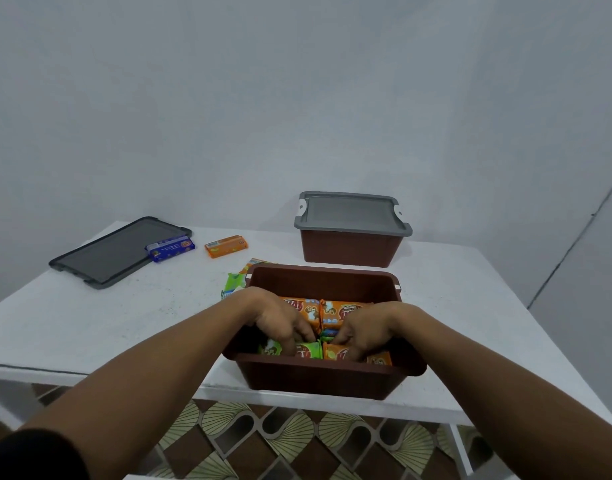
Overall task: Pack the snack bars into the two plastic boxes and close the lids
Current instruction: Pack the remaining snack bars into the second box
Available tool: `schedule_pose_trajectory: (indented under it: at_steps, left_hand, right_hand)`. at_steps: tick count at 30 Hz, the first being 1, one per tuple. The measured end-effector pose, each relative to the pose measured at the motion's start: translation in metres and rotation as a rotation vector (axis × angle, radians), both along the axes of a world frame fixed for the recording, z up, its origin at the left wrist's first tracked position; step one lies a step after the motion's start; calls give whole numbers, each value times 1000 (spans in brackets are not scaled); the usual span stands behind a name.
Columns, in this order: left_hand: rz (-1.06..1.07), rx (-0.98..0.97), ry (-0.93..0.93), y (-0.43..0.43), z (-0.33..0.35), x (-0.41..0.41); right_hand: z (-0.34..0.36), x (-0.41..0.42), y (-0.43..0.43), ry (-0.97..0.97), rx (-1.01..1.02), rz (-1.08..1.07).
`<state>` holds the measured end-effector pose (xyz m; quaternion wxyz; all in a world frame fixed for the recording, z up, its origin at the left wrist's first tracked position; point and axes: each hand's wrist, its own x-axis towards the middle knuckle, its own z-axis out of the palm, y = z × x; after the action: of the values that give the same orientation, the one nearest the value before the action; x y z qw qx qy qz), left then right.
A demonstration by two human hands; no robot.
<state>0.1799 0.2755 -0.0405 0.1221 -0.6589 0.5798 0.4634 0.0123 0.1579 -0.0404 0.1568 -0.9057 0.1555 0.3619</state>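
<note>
Hands inside the open box [318,379], lower centre: left hand [280,327] pinches a green bar [309,349], right hand [363,334] an orange bar [334,353]. Best laid flat and snug, so the lid [117,251] at centre left shuts.

Lidded box [352,244] behind open box [318,282]

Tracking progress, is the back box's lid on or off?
On. The grey lid sits flat on the back box; whether latched, cannot tell.
</note>
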Motion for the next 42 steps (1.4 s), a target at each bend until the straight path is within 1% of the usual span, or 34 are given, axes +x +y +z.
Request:
schedule_pose_trajectory:
  at_steps: [1,3,5,8,10,12,15,19,25,31,37,42]
  left_hand:
    - [27,-43,26,1,1,1]
    - [93,-167,105,3,5,5]
    - [168,-331,179,5,12,11]
    - [260,-561,227,8,27,22]
    - [320,-679,253,9,34,30]
    - [369,-764,234,10,39,39]
    - [430,-837,220,13,44,53]
    - [471,-856,230,21,47,81]
    - [494,-865,214,36,54,124]
    - [506,-829,179,46,45,173]
    - [531,-757,136,39,20,205]
    - [602,-652,55,21,-5,210]
  right_hand:
    - [2,0,-1,-19,10,-14]
    - [10,1,-4,-115,71,-91]
    - [19,5,-6,-277,175,-189]
    - [30,16,-7,-557,274,-326]
    - [35,26,-6,-720,280,-388]
    - [39,37,-3,-845,253,-430]
    - [44,52,3,-935,237,-467]
    - [47,74,10,-980,251,-487]
    - [54,115,22,-980,259,-508]
    - [51,163,33,-982,107,-457]
    - [40,188,31,-914,26,-513]
    - [31,195,18,-788,-30,-588]
